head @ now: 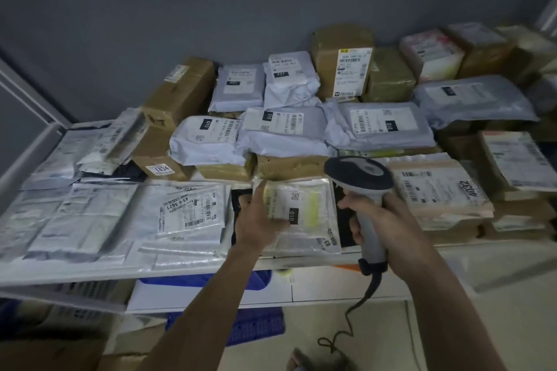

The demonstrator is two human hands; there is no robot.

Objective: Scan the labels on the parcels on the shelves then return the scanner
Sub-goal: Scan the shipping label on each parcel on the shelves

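A grey handheld barcode scanner (360, 173) with a coiled cable is gripped by its handle in my right hand (382, 220), its dark head aimed down over the front row of parcels. My left hand (256, 220) holds the left edge of a small clear-wrapped parcel (304, 208) with a white label marked 010 and a yellow stripe, just left of the scanner. Around it the white shelf (180, 269) carries many more parcels: white poly mailers (283, 129) labelled 010 and brown cardboard boxes (177, 90).
A grey wall rises behind the shelf. A flat mailer numbered 45-6-5621 (190, 211) lies left of my hands, a padded one marked 4032 (437, 190) to the right. Below the shelf sit blue plastic crates (247, 325), boxes and pale floor.
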